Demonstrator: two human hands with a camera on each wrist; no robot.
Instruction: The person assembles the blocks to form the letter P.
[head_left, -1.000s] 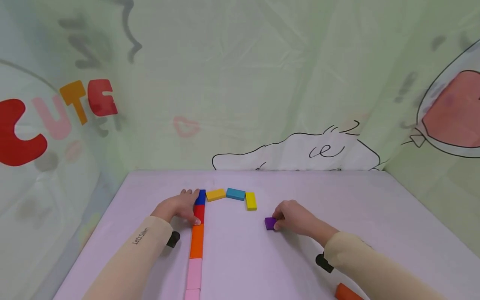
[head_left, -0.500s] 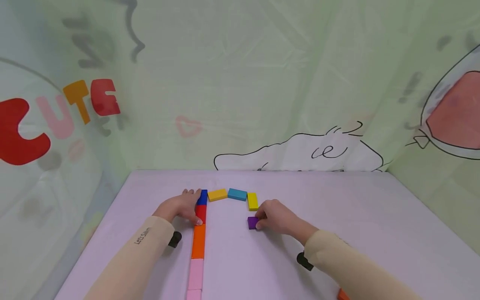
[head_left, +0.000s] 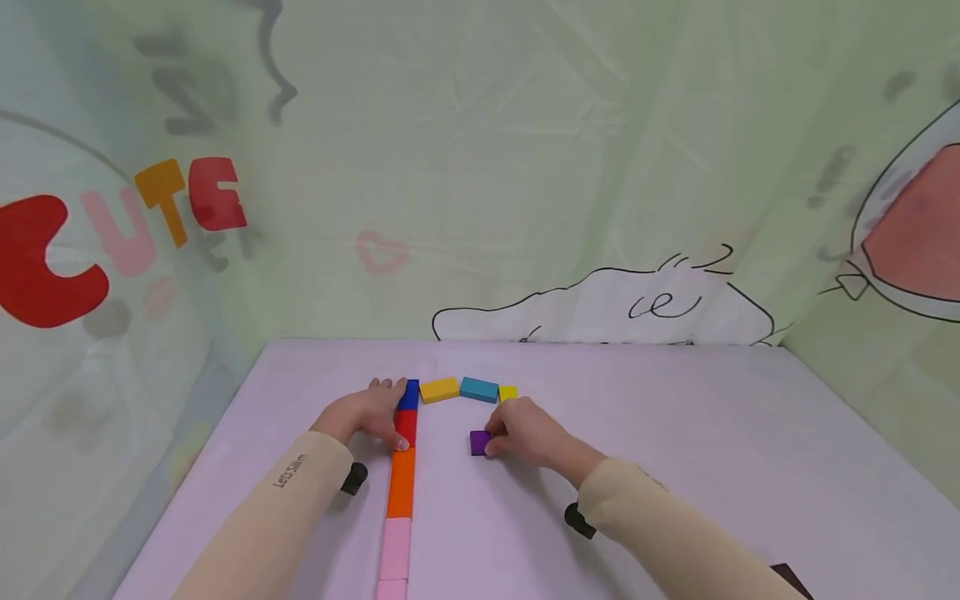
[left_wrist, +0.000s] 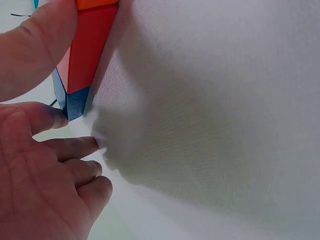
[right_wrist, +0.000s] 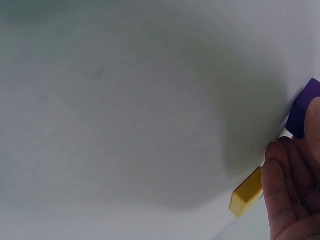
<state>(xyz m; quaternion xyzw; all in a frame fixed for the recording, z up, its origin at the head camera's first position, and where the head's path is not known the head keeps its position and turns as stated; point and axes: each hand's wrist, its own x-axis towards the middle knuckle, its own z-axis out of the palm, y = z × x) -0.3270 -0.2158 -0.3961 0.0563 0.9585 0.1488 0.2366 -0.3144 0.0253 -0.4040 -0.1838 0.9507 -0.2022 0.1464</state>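
Observation:
My right hand (head_left: 532, 437) pinches a small purple block (head_left: 478, 443) between thumb and fingers, low over or on the table; contact cannot be told. A yellow block (head_left: 507, 392) lies just beyond that hand, partly hidden by it. My left hand (head_left: 366, 415) rests at the far end of a straight row of blocks. Its index finger touches the blue block (left_wrist: 76, 103), and the thumb lies by the red block (left_wrist: 91, 47). Nearer in the row come an orange block (head_left: 401, 483) and pink blocks (head_left: 395, 548).
From the blue end, an amber block (head_left: 439, 390) and a teal block (head_left: 479, 389) lead right to the yellow one. A dark brown piece (head_left: 789, 578) shows at the lower right edge. The lilac table (head_left: 660, 392) meets a printed cloth backdrop (head_left: 487, 167).
My right hand has carried the purple block leftward, below the yellow block and toward the row. The left hand has stayed on the row. The view has shifted slightly.

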